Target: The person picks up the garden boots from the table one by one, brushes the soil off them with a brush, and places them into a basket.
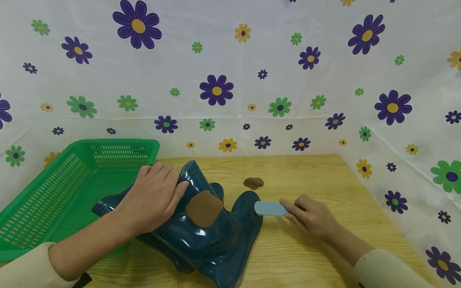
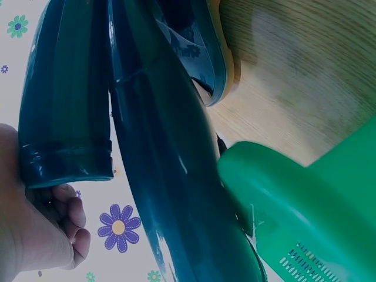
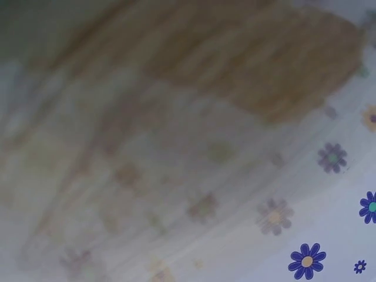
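My left hand (image 1: 153, 196) grips the shaft of a glossy dark teal rubber boot (image 1: 173, 236) near its top opening. In the left wrist view, that hand (image 2: 50, 229) has its fingers curled at the rim of a boot shaft (image 2: 67, 117). A brown patch (image 1: 204, 209) sits on the upper boot, and a second boot lies partly hidden beneath. My right hand (image 1: 315, 218) pinches the end of a light blue flat tool (image 1: 270, 208) with a rounded head. Its head overlaps the boot's toe (image 1: 246, 204); its underside is hidden. The right wrist view is mostly blurred.
A green perforated plastic basket (image 1: 77, 192) stands at the left, with a boot's top (image 1: 106, 203) reaching over it. A small brown lump (image 1: 253, 183) lies on the wood-grain table (image 1: 295, 172) beyond the boots. Flower-printed cloth (image 1: 230, 60) hangs around the back and sides.
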Motion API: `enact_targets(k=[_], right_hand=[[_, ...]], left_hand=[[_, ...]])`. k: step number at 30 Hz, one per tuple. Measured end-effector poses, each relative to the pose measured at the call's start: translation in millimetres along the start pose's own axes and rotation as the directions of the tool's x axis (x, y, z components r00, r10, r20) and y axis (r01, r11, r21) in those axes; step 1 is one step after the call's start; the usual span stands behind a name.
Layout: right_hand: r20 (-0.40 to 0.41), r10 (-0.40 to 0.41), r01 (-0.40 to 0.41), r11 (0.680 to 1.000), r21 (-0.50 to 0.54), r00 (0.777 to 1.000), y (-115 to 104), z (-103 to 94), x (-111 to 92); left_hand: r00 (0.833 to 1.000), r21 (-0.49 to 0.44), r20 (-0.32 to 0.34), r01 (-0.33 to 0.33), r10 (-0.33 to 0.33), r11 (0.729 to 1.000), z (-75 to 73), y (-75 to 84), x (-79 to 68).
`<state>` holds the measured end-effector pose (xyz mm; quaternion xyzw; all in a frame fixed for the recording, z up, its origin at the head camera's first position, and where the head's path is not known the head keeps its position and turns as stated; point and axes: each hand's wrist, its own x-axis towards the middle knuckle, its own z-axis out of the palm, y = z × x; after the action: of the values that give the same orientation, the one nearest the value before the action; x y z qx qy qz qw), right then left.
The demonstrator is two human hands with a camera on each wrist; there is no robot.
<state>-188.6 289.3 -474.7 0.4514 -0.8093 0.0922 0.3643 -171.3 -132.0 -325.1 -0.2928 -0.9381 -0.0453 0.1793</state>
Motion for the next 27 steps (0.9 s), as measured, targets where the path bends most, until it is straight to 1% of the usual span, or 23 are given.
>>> enact_targets(k=[6, 10, 20, 27], right_hand=[[0.071, 0.008, -0.007, 1.0, -0.008, 0.997, 0, 1.0, -2], [0.088, 0.017, -0.017, 1.0, -0.007, 0.996, 0, -0.5, -2], [0.106, 0.03, -0.031, 1.0, 0.001, 0.994, 1, -6.1, -2], [0.072, 0.019, -0.02, 1.0, 0.006, 0.997, -1, -10.0, -2]], left_hand=[[1.0, -0.006, -0.004, -0.007, 0.007, 1.0, -1.9, 0.9, 1.6], [1.0, -0.002, 0.002, -0.007, 0.007, 1.0, -2.8, 1.4, 2.1], [1.0, 0.003, 0.001, -0.013, 0.013, 1.0, -3.6, 0.8, 2.2], [1.0, 0.001, 0.002, -0.012, 0.012, 1.0, -3.3, -0.2, 1.9]])
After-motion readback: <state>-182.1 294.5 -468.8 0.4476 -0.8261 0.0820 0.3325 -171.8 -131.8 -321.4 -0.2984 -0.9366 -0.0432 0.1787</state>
